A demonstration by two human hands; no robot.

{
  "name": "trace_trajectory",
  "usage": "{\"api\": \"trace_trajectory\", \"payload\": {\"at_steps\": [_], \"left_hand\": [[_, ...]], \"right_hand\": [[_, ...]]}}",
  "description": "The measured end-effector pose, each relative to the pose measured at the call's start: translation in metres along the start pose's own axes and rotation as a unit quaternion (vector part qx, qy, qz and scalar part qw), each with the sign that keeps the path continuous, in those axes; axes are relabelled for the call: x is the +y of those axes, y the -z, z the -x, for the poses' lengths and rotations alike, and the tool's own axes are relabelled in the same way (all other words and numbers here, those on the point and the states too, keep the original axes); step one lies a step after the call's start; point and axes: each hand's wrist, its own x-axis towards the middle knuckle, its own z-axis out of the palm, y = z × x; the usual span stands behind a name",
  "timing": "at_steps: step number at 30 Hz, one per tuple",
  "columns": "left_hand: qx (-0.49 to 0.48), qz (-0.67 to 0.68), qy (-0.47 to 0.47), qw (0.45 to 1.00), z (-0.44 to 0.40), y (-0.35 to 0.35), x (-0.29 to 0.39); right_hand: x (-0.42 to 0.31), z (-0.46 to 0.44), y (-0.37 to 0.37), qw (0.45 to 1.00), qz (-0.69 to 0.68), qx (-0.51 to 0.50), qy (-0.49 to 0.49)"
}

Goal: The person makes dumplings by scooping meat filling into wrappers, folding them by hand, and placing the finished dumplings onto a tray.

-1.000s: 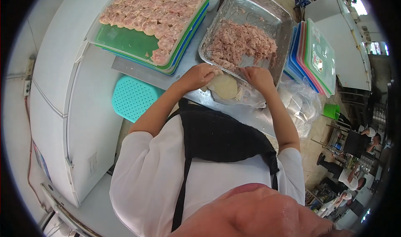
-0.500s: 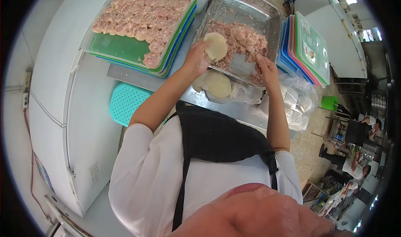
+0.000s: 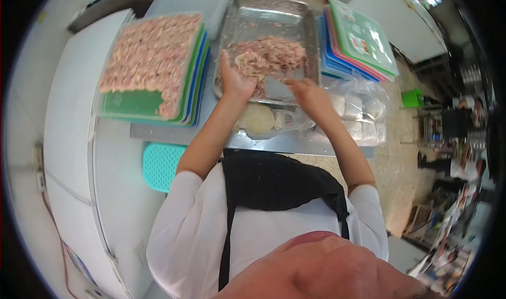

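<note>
My left hand (image 3: 237, 83) is over the left side of a metal tray (image 3: 269, 6), cupped around a thin round dumpling wrapper (image 3: 239, 63) with ground meat on it. Part of the wrapper is hidden by the meat. More pinkish ground meat (image 3: 284, 52) is heaped in the tray. Over the tray's near right edge, my right hand (image 3: 308, 93) is closed in a pinch; what it holds is too blurred to make out. Just below the tray, a stack of pale round wrappers (image 3: 256, 120) lies on plastic wrap.
To the left, rows of filled dumplings (image 3: 153, 51) fill most of a container atop stacked coloured trays (image 3: 197, 96). Stacked lidded containers (image 3: 363, 38) and bagged white packs (image 3: 358, 114) stand at right. A turquoise perforated stool (image 3: 163, 167) is below. Other people are far right.
Ground meat now sits on the wrapper in my left hand, which has turned palm-up. My right hand has drawn back from the meat heap towards the tray's near edge. The camera view has shifted.
</note>
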Motion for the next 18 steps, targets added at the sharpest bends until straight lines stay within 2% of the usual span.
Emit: {"api": "trace_trajectory", "payload": {"at_steps": [1,4,5,8,9,11,12,13,14,16,17,18], "left_hand": [[0.008,0.0,0.003,1.0,0.006,-0.013,-0.003],[0.023,-0.013,0.017,1.0,0.015,-0.019,-0.002],[0.026,-0.018,0.018,0.999,0.012,-0.017,0.001],[0.088,-0.069,0.006,0.994,0.003,-0.01,0.003],[0.082,-0.034,-0.013,0.996,0.005,-0.018,0.0],[0.075,-0.019,0.007,0.997,0.017,-0.029,0.002],[0.068,-0.013,0.022,0.997,0.02,-0.033,0.004],[-0.07,0.067,0.112,0.989,0.006,-0.004,0.021],[-0.201,0.15,0.202,0.947,-0.01,0.023,0.031],[-0.137,-0.105,0.095,0.98,0.002,0.001,0.024],[-0.104,-0.23,0.03,0.967,0.011,-0.013,0.025],[-0.114,-0.3,0.024,0.947,0.02,-0.026,0.025]], "right_hand": [[0.0,-0.001,-0.004,1.0,-0.017,0.009,0.014],[0.001,-0.008,0.035,0.991,0.107,-0.082,-0.007],[-0.005,-0.006,0.045,0.991,0.124,-0.041,0.018],[-0.018,-0.002,0.029,0.997,0.044,0.002,0.059],[-0.017,-0.005,0.027,0.998,0.029,-0.019,0.047],[-0.012,-0.012,0.026,0.998,-0.001,-0.06,0.022],[-0.004,-0.015,0.023,0.998,-0.051,-0.023,0.025],[0.005,-0.016,0.018,0.994,-0.102,0.017,0.024],[0.011,-0.015,0.018,0.987,-0.148,0.058,0.024],[0.018,-0.011,0.022,0.982,-0.18,0.064,0.002],[0.024,-0.01,0.017,0.979,-0.192,0.069,0.008],[0.029,-0.009,0.016,0.976,-0.206,0.072,0.018]]}}
